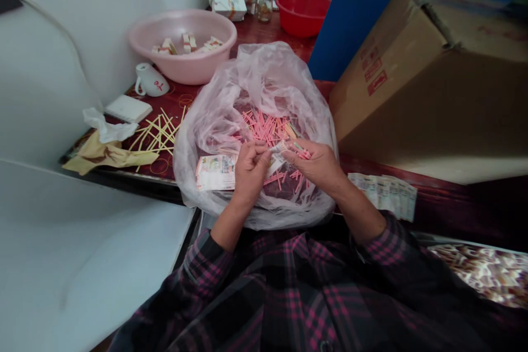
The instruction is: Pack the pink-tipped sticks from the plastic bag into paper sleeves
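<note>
My left hand (251,169) pinches one end of a small printed paper packet (277,155) in front of me. My right hand (319,166) pinches the packet's other end, and several short pink sticks (303,152) show between its fingers. Below both hands spreads a clear plastic bag (193,121), opened wide, with a heap of loose pink sticks (264,126) in it. Beside my left hand a stack of flat printed packets (216,171) lies on the bag's near left side. What the small packet contains is hidden by my fingers.
To the left are long pale yellow sticks (159,132), a white mug (152,80) on its side and a pink basin (181,17) with small bundles. A red basin (303,14) stands behind. On the right, a large cardboard box (412,77) rises beside fanned printed papers (390,193).
</note>
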Demonstrator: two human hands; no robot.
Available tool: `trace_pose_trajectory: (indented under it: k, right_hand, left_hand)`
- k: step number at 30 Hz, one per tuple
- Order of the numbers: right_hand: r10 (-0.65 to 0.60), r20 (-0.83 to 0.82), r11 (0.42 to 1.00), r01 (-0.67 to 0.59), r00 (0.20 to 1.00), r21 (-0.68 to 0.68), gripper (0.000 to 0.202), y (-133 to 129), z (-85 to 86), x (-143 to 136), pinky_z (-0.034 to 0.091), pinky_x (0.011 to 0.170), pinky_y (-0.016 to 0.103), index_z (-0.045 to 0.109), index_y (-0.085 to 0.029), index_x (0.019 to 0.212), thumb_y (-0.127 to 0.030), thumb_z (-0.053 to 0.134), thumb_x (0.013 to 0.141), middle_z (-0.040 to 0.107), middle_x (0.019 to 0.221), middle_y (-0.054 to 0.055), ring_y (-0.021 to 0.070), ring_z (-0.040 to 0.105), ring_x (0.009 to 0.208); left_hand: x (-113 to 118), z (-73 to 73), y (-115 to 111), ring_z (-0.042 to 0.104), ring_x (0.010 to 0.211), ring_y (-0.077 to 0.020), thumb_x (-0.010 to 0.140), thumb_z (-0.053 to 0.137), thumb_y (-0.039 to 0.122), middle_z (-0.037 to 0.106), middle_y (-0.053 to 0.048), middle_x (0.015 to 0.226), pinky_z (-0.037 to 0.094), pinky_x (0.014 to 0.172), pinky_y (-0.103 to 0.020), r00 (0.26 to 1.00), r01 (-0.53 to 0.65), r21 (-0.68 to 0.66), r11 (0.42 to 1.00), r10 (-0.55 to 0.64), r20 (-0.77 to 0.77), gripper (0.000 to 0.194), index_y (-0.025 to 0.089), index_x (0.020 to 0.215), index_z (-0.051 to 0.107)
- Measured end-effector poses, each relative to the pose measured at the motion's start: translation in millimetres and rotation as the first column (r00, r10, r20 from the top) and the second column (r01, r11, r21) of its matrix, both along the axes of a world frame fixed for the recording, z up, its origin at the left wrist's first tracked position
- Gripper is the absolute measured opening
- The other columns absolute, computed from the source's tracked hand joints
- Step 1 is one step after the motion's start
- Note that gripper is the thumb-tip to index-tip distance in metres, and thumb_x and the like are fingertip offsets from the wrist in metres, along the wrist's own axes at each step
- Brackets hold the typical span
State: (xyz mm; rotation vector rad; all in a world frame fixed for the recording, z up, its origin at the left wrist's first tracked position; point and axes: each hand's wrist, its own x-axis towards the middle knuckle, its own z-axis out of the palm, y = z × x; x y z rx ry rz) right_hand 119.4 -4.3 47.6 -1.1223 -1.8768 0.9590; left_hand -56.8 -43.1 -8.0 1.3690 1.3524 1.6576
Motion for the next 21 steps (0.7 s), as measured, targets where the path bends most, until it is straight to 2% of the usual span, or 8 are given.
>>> trace_pose_trajectory:
  k: [4,8,10,12,15,17,19,21]
  right_hand:
    - [0.09,0.126,0.995,-0.095,0.988,0.036,0.031,0.9,0.1,5.8,0.039,0.063,0.029,0.07,-0.023,0.074,-0.047,0.069,0.093,0.058,0.065,-0.002,0.0152,0.051,0.064]
    - [0.1,0.189,0.99,-0.118,0.977,0.083,0.039,3.7,-6.0,10.5,0.033,0.061,0.03,0.062,-0.023,0.067,-0.048,0.068,0.096,0.056,0.062,-0.002,0.0145,0.047,0.063]
    - [0.123,0.209,0.99,-0.136,0.97,0.047,0.04,3.9,-9.4,11.0,0.033,0.06,0.03,0.06,-0.023,0.065,-0.046,0.07,0.095,0.054,0.06,-0.002,0.0141,0.045,0.061]
    - [0.183,0.185,0.983,-0.18,0.966,-0.032,0.034,3.2,-10.7,11.3,0.036,0.061,0.029,0.065,-0.023,0.068,-0.045,0.071,0.093,0.058,0.063,-0.002,0.0145,0.048,0.062]
    - [0.225,0.028,0.963,-0.218,0.974,-0.159,0.028,2.8,-7.0,13.6,0.045,0.064,0.03,0.079,-0.023,0.089,-0.051,0.075,0.091,0.067,0.072,-0.001,0.0158,0.055,0.066]
    - [0.15,-0.123,0.958,-0.175,0.981,-0.228,0.038,4.6,-1.3,15.9,0.048,0.06,0.031,0.082,-0.024,0.102,-0.06,0.074,0.094,0.063,0.068,-0.002,0.0155,0.053,0.06]
    - [0.03,-0.273,0.959,-0.105,0.962,-0.264,0.051,8.0,5.8,16.7,0.051,0.058,0.033,0.08,-0.025,0.11,-0.072,0.064,0.099,0.06,0.063,-0.002,0.0159,0.054,0.055]
    - [-0.054,-0.349,0.971,-0.032,0.935,-0.236,0.064,11.9,12.7,14.3,0.057,0.064,0.036,0.076,-0.027,0.119,-0.082,0.048,0.102,0.067,0.07,0.001,0.0192,0.065,0.062]
  left_hand:
    - [-1.7,5.0,-3.0,0.065,0.097,-0.0228,0.097,0.074,0.035,0.072,-0.004,0.095,0.051,0.091,-0.035,0.989,0.012,0.06,0.998,-0.003,-0.146,0.012,0.025,0.092,0.077]
    - [-3.5,13.2,-5.4,0.062,0.083,-0.0209,0.1,0.07,0.032,0.07,-0.002,0.085,0.048,0.082,-0.034,0.962,0.076,0.053,0.996,-0.059,-0.267,0.015,0.025,0.088,0.075]
    - [-5.2,17.7,-5.3,0.062,0.083,-0.0215,0.1,0.07,0.03,0.069,-0.003,0.083,0.046,0.082,-0.035,0.944,0.091,0.048,0.995,-0.07,-0.322,0.017,0.024,0.085,0.074]
    - [-7.4,20.5,-4.0,0.062,0.085,-0.0223,0.098,0.071,0.029,0.069,-0.004,0.084,0.047,0.083,-0.035,0.938,0.1,0.032,0.995,-0.083,-0.335,0.017,0.024,0.082,0.074]
    - [-9.8,18.9,-0.9,0.063,0.085,-0.0211,0.095,0.074,0.029,0.069,-0.002,0.083,0.049,0.084,-0.034,0.975,0.101,0.022,0.995,-0.095,-0.199,0.018,0.024,0.078,0.074]
    - [-9.5,14.4,1.3,0.063,0.085,-0.0198,0.092,0.077,0.032,0.07,-0.001,0.084,0.051,0.086,-0.033,0.995,0.091,-0.005,0.996,-0.091,-0.03,0.017,0.024,0.077,0.075]
    - [-6.4,9.1,2.8,0.065,0.088,-0.019,0.089,0.081,0.036,0.072,-0.001,0.086,0.052,0.089,-0.033,0.985,0.094,-0.07,0.993,-0.083,0.149,0.018,0.023,0.078,0.077]
    - [-1.0,4.6,3.1,0.066,0.091,-0.0187,0.084,0.085,0.041,0.074,-0.002,0.09,0.053,0.09,-0.033,0.951,0.127,-0.132,0.983,-0.083,0.297,0.02,0.023,0.08,0.079]
